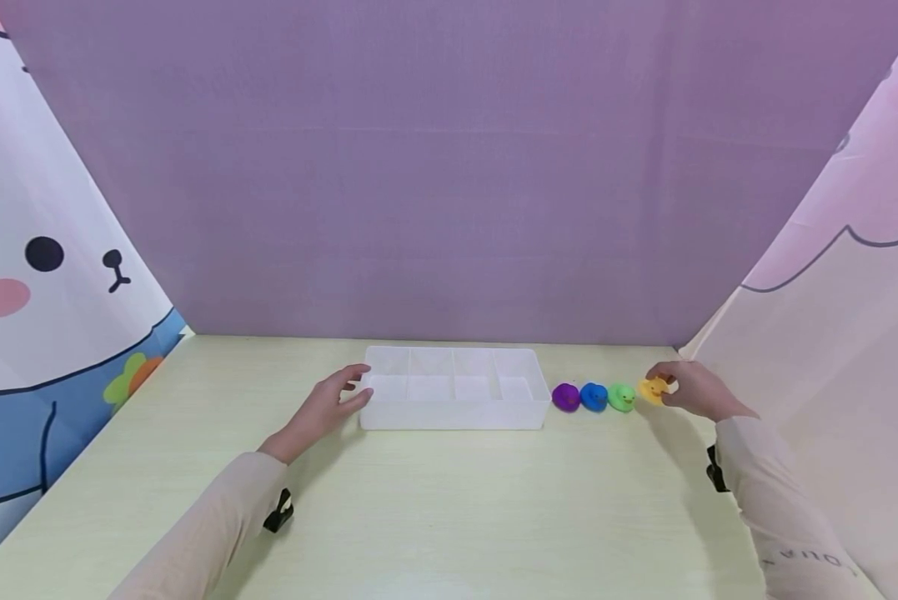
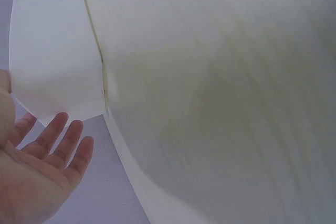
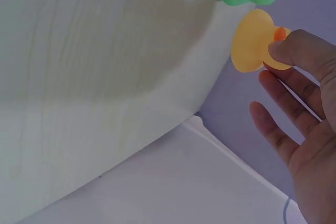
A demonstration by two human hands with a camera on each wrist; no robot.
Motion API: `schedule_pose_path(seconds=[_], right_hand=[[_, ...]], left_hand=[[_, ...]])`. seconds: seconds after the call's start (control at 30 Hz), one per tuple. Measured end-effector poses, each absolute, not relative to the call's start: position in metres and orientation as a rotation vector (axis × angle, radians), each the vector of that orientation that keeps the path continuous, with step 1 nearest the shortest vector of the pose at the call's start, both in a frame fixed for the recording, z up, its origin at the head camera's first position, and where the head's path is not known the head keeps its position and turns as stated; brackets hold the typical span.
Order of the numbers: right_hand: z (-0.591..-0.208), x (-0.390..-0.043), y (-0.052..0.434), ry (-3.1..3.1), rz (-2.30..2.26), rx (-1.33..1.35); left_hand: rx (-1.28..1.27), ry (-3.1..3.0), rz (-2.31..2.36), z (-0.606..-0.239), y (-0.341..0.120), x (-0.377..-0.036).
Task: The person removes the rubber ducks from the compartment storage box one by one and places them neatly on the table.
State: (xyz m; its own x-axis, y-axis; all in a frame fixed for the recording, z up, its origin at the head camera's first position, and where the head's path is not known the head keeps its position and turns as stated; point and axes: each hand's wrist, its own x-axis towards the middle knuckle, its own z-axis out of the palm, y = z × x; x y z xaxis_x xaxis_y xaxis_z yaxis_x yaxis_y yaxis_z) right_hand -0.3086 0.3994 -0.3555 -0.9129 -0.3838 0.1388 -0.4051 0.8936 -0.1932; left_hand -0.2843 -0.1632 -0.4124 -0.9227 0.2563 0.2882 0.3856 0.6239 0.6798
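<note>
My right hand (image 1: 696,390) pinches a yellow rubber duck (image 1: 651,390) between thumb and fingers at the right end of a row of ducks. In the right wrist view the thumb lies over the head of the yellow duck (image 3: 252,40), while the other fingers spread away. Left of it sit a green duck (image 1: 622,398), a blue duck (image 1: 594,397) and a purple duck (image 1: 566,397). With fingers loosely extended, my left hand (image 1: 327,410) is at the left end of a white divided box (image 1: 456,416); whether it touches the wall is hard to tell.
The box has several compartments and stands just left of the purple duck, on a pale wooden table (image 1: 449,508). A purple cloth backdrop (image 1: 449,167) rises behind the table. Cartoon-printed cloths hang at the left (image 1: 66,333) and right (image 1: 839,333).
</note>
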Motion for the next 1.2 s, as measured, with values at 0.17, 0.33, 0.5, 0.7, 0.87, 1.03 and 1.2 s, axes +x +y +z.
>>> schedule_pose_path(seconds=[0.17, 0.33, 0.5, 0.7, 0.87, 1.03, 1.2], right_hand=[[-0.365, -0.309, 0.405, -2.939, 0.321, 0.620], [-0.374, -0.312, 0.409, -2.913, 0.320, 0.629], [-0.381, -0.313, 0.410, -2.909, 0.343, 0.627], [-0.385, -0.310, 0.410, -2.925, 0.414, 0.623], [-0.388, -0.311, 0.410, -2.927, 0.429, 0.613], [-0.389, -0.313, 0.409, -2.942, 0.442, 0.597], [-0.391, -0.315, 0.408, -2.960, 0.440, 0.580]], left_hand=[[-0.535, -2.688, -1.172, -0.412, -0.164, -0.284], [-0.533, -2.693, -1.176, -0.412, -0.164, -0.284], [-0.535, -2.691, -1.172, -0.414, -0.164, -0.285], [-0.540, -2.688, -1.173, -0.414, -0.164, -0.285], [-0.543, -2.679, -1.173, -0.413, -0.164, -0.285], [-0.544, -2.677, -1.166, -0.413, -0.165, -0.285], [-0.545, -2.674, -1.156, -0.414, -0.165, -0.285]])
